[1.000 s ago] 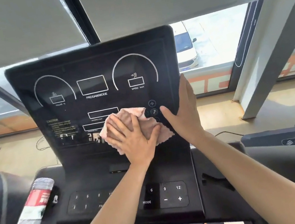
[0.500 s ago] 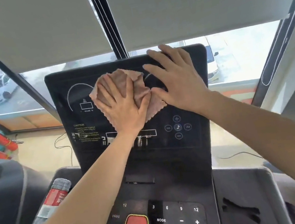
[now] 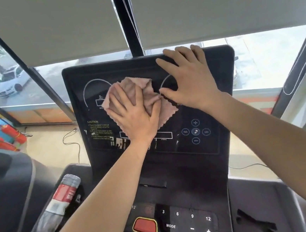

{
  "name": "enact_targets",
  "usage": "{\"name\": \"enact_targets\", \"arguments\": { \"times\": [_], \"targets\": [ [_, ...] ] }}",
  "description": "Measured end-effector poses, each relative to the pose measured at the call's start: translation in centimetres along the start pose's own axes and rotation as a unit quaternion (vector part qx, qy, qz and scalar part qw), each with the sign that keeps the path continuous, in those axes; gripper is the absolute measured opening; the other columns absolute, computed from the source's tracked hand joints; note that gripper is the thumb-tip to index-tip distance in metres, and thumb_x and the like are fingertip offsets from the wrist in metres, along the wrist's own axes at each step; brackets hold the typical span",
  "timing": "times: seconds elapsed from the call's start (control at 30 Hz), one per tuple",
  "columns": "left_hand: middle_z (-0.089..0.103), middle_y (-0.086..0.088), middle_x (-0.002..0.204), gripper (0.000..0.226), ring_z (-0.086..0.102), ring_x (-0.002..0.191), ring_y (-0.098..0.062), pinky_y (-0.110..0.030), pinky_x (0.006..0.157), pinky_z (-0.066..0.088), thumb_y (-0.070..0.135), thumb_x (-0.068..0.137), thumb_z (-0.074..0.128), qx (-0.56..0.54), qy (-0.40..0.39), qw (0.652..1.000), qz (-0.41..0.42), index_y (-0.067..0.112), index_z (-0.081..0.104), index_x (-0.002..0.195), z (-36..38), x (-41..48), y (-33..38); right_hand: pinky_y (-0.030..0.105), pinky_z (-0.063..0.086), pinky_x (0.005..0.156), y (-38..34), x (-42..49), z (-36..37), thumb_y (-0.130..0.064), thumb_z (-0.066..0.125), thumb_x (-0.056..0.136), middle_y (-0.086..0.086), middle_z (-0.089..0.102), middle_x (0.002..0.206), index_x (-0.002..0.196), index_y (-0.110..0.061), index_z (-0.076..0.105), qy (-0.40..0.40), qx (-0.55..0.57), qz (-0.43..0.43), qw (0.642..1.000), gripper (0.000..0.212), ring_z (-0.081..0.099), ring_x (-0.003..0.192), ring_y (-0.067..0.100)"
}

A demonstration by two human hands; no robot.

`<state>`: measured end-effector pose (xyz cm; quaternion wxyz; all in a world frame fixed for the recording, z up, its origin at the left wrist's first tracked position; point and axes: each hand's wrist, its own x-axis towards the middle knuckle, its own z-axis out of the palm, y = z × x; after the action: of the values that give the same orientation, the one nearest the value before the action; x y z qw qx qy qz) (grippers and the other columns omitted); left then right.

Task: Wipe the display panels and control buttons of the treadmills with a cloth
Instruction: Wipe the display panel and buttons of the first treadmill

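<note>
Fingers and cloth cover the display panel's middle markings.

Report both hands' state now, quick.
Left hand: open, flat fingers pressing the cloth on the panel.
Right hand: open, fingers spread on the panel, holding nothing.

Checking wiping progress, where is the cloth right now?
In the head view, the pink cloth lies high on the display panel, pressed under the left hand, with the right hand to its right.
</note>
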<state>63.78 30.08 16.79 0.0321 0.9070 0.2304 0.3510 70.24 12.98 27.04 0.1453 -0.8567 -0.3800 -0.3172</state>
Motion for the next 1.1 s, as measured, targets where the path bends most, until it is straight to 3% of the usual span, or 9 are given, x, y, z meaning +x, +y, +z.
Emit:
{"name": "enact_targets", "arguments": {
  "times": [0.23, 0.37, 0.5, 0.57, 0.67, 0.77, 0.9, 1.1],
  "targets": [
    [-0.001, -0.025, 0.171, 0.09, 0.0, 0.157, -0.048, -0.077, 0.117, 0.011, 0.086, 0.091, 0.01, -0.034, -0.088, 0.987, -0.131, 0.03, 0.008, 0.161, 2.2, -7.0, -1.6, 0.057, 0.019, 0.122, -1.1, 0.3, -0.1, -0.052, 0.06, 0.083, 0.004, 0.053, 0.148, 0.14, -0.023, 0.057, 0.016, 0.002, 0.03, 0.999, 0.063, 0.045, 0.137, 0.034],
    [-0.007, -0.025, 0.17, 0.105, -0.008, 0.158, -0.045, -0.075, 0.119, 0.004, 0.091, 0.084, 0.008, -0.094, -0.112, 0.972, -0.185, 0.022, 0.003, 0.163, 2.3, -9.3, -1.7, 0.059, 0.02, 0.121, -1.4, 0.4, -0.1, -0.048, 0.062, 0.081, 0.005, 0.055, 0.145, 0.137, -0.021, 0.059, 0.024, 0.004, 0.032, 0.999, 0.062, 0.047, 0.134, 0.036],
    [-0.02, -0.018, 0.17, 0.116, -0.023, 0.156, -0.038, -0.07, 0.121, -0.008, 0.094, 0.076, 0.023, -0.145, -0.131, 0.956, -0.22, 0.025, -0.006, 0.164, 1.4, -7.9, -1.6, 0.059, 0.018, 0.121, -1.4, 0.4, -0.2, -0.047, 0.062, 0.082, 0.005, 0.053, 0.147, 0.138, -0.021, 0.058, 0.02, 0.002, 0.033, 0.999, 0.062, 0.045, 0.136, 0.037],
    [-0.022, -0.017, 0.17, 0.115, -0.023, 0.156, -0.04, -0.071, 0.121, -0.007, 0.099, 0.072, 0.018, -0.143, -0.127, 0.953, -0.233, 0.032, -0.007, 0.162, 0.9, -5.8, -1.7, 0.058, 0.016, 0.122, -1.4, 0.4, -0.2, -0.047, 0.064, 0.083, 0.006, 0.053, 0.147, 0.139, -0.021, 0.057, 0.017, 0.003, 0.037, 0.999, 0.062, 0.044, 0.138, 0.037],
    [-0.017, -0.019, 0.171, 0.112, -0.013, 0.156, -0.047, -0.074, 0.12, 0.0, 0.098, 0.071, -0.004, -0.11, -0.099, 0.958, -0.245, 0.034, -0.003, 0.163, 0.0, -1.8, -1.9, 0.059, 0.013, 0.122, -1.7, 0.4, -0.2, -0.046, 0.064, 0.085, 0.007, 0.05, 0.149, 0.142, -0.02, 0.054, 0.004, -0.01, 0.038, 0.999, 0.063, 0.041, 0.14, 0.038],
    [-0.009, -0.021, 0.171, 0.107, -0.006, 0.157, -0.048, -0.074, 0.119, 0.008, 0.094, 0.073, -0.013, -0.076, -0.066, 0.963, -0.25, 0.032, -0.013, 0.16, -0.9, 2.1, -1.9, 0.062, 0.014, 0.123, -1.8, 0.4, -0.1, -0.046, 0.064, 0.086, 0.008, 0.048, 0.15, 0.143, -0.019, 0.051, -0.001, -0.027, 0.036, 0.999, 0.065, 0.04, 0.14, 0.04],
    [-0.007, -0.018, 0.173, 0.097, -0.006, 0.158, -0.044, -0.072, 0.122, 0.006, 0.093, 0.073, -0.012, -0.078, -0.028, 0.967, -0.242, 0.038, -0.025, 0.152, -2.4, 7.6, -2.0, 0.062, 0.016, 0.122, -1.8, 0.3, 0.1, -0.046, 0.065, 0.084, 0.008, 0.048, 0.149, 0.142, -0.018, 0.051, 0.005, -0.04, 0.031, 0.999, 0.066, 0.041, 0.139, 0.04],
    [-0.005, -0.014, 0.173, 0.093, -0.006, 0.159, -0.041, -0.069, 0.123, 0.004, 0.09, 0.082, 0.003, -0.062, 0.002, 0.974, -0.217, 0.043, -0.003, 0.162, -2.6, 10.8, -3.7, 0.065, 0.015, 0.121, -2.5, 0.8, 0.4, -0.05, 0.065, 0.083, 0.008, 0.051, 0.145, 0.138, -0.02, 0.053, 0.005, -0.043, 0.058, 0.997, 0.063, 0.041, 0.137, 0.042]
  ]
}}
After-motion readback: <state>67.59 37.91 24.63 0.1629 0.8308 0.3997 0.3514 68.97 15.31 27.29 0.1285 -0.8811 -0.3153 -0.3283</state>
